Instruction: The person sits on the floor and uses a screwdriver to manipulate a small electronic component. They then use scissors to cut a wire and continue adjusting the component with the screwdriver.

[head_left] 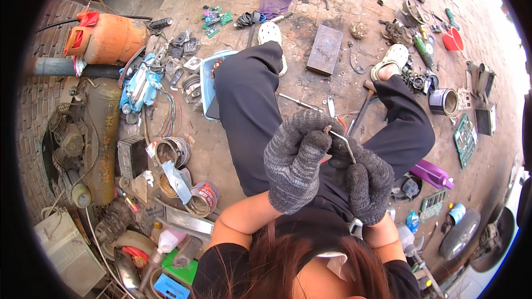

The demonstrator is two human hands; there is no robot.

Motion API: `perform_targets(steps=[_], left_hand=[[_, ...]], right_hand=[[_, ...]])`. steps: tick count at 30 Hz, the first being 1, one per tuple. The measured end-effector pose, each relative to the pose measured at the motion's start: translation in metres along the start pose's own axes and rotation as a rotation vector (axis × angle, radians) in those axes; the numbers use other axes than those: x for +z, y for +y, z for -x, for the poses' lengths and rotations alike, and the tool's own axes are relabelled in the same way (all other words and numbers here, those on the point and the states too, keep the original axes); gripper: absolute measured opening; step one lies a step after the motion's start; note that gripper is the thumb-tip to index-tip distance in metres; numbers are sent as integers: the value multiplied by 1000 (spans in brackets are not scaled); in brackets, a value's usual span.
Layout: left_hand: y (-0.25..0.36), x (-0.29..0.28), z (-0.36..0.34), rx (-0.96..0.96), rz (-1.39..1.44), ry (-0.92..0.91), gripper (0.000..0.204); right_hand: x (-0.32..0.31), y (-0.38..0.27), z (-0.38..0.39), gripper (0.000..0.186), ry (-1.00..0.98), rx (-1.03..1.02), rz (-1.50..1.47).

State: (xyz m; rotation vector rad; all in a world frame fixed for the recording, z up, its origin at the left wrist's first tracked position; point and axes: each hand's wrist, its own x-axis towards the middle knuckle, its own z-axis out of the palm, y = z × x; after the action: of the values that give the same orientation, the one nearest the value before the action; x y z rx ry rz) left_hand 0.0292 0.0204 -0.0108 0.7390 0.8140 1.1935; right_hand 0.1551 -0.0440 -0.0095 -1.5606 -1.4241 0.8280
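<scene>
Both of my hands wear grey knitted gloves and meet over my lap. My right hand [368, 185] is closed round the lower end of a thin, bent silver metal rod [346, 145]. At the rod's upper end, the thumb and fingers of my left hand [296, 160] pinch a small copper-coloured piece [327, 129]. Its kind is too small to make out, and I cannot tell whether the rod is joined to it. Something red, partly hidden, shows behind my fingers.
A dark metal block [325, 50] lies between my feet. A hammer [363, 105] and a thin metal rod with a thicker end [299, 101] rest on the ground. Left stand a blue basin [208, 86], open cans [172, 152] and an orange gas cylinder [113, 39]. Circuit boards [465, 141] lie right.
</scene>
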Motion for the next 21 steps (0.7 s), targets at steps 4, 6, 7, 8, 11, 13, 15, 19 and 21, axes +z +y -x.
perform_targets(steps=[4,6,7,8,11,13,15,19,21], left_hand=[[-3,-3,0,-33,34,-11,16],[-4,-4,0,7,-23,-28,15],[-4,-4,0,22,-17,-24,15],[-5,-2,0,38,-11,-19,15],[-5,-3,-1,52,-44,-29,15],[-5,-4,-1,49,-21,-50,16],[-5,-4,0,45,65,-79,17],[-5,-6,-1,101,12,-89,17],[-7,-8,-1,129,-6,-93,17]], right_hand=[[0,1,-1,7,5,-14,-15],[-1,0,2,8,-6,47,-31],[-2,-1,2,8,-14,62,-33],[-3,-2,0,8,-26,48,-26],[-4,-1,1,9,-21,54,-15],[-3,-1,2,9,-13,48,-7],[-3,-3,1,10,-14,17,4],[-4,-7,-1,10,-25,17,-15],[-4,-12,-5,11,-26,20,-45]])
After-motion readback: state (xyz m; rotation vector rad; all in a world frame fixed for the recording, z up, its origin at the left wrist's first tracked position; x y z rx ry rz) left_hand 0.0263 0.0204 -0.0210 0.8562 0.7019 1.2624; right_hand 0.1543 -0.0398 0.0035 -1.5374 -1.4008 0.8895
